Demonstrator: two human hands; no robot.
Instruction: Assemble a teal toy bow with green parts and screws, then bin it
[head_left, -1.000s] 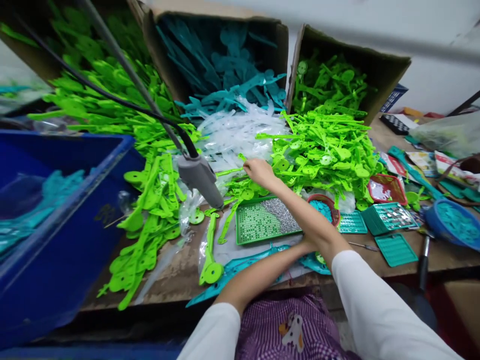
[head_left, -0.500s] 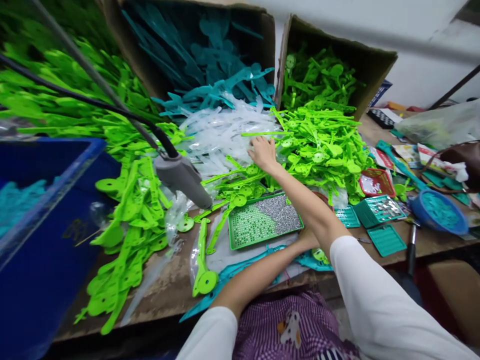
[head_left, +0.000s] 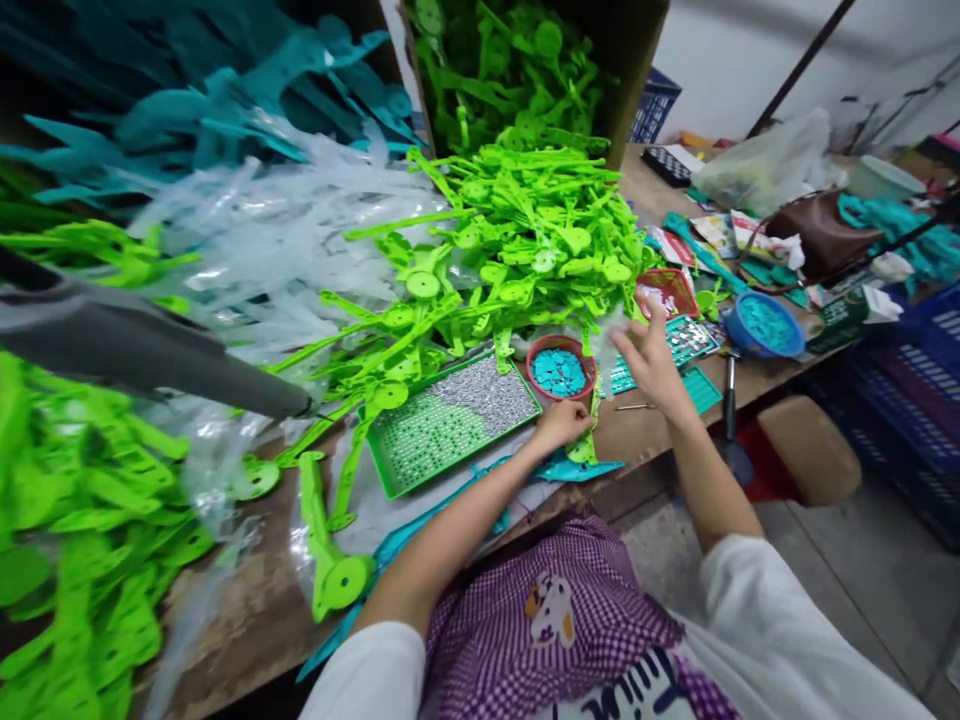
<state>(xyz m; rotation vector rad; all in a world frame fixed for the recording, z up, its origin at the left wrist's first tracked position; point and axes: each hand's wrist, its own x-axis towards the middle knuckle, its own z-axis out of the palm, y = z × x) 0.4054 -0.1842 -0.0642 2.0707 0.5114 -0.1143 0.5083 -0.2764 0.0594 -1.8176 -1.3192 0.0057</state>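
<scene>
My left hand [head_left: 562, 424] is low over the table's front edge, its fingers closed on a long lime-green plastic part [head_left: 583, 446] with a rounded end. That part lies over a teal plastic piece [head_left: 577, 469]. To the right, my right hand [head_left: 651, 352] is raised with thumb and forefinger apart and nothing visible between them; it is slightly blurred. It hovers by a teal tray with silvery pieces [head_left: 691, 341] and a red basket [head_left: 670, 292]. Between the hands and the green pile stands a red bowl of teal pieces [head_left: 561, 370].
A green perforated tray [head_left: 390, 478] partly covered with small grey bits lies left of my hands. Beyond it are a heap of lime-green parts [head_left: 525, 230] and white translucent parts [head_left: 277, 240]. A grey tool [head_left: 150, 345] hangs at left. A hammer [head_left: 730, 400] and blue bowl [head_left: 765, 325] are right.
My right hand has moved from the far piles back and right to beside the trays. My left hand, hidden behind the right arm before, now shows. The view has swung right.
</scene>
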